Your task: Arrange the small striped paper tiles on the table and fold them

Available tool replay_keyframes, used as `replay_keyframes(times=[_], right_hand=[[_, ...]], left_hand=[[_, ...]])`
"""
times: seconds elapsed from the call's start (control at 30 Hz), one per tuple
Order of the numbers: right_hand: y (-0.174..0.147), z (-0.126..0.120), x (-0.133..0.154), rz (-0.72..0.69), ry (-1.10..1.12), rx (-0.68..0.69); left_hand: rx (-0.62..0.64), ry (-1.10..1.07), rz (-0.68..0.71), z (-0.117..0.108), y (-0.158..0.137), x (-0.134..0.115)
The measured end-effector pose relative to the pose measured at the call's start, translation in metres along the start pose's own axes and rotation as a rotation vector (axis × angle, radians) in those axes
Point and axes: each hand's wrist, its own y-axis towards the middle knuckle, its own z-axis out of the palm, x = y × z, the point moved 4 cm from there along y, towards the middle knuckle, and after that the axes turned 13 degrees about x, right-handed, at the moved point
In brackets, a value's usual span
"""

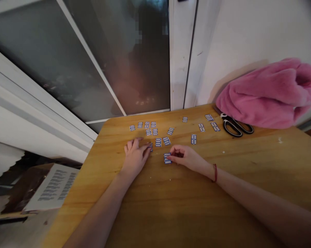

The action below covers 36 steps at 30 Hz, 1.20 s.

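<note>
Wooden tabletop (pixel 150 206). Blue-edged card (pixel 167 161), near centre: pinched in right hand (pixel 184 156). Second card (pixel 151 149): touched by left hand (pixel 135 153), hold unclear. Other cards (pixel 193 139): already laid out flat, loosely spaced; two remain under fingers. Scissors (pixel 236 124), pink cloth (pixel 271 93): beyond, right.

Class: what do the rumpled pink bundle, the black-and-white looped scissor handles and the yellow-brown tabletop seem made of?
Pink bundle: probably plush fabric, soft, matte, from its fuzzy folds.
Scissor handles: likely smooth plastic, from their moulded, rounded look.
Tabletop: apparently varnished wood, from its grain and sheen.
</note>
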Motion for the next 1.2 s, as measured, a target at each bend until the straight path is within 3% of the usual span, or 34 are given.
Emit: replay_keyframes(times=[0.83, 0.93, 1.0, 1.1, 1.2], right_hand=[[0.002, -0.001, -0.002, -0.008, 0.017, -0.006], [0.003, -0.001, -0.006, -0.023, -0.004, -0.032], [0.003, -0.002, -0.008, -0.026, -0.021, -0.076], [0.002, -0.003, -0.008, -0.037, -0.056, -0.113], [0.001, -0.002, -0.006, -0.056, -0.084, -0.066]], left_hand=[[0.147, -0.247, 0.021, 0.007, 0.003, 0.003], [0.144, -0.424, 0.074, 0.007, 0.003, -0.001], [0.159, -0.676, 0.089, 0.01, 0.001, -0.007], [0.252, -1.099, 0.099, 0.018, -0.004, -0.022], [0.316, -1.267, 0.118, 0.024, -0.009, -0.036]])
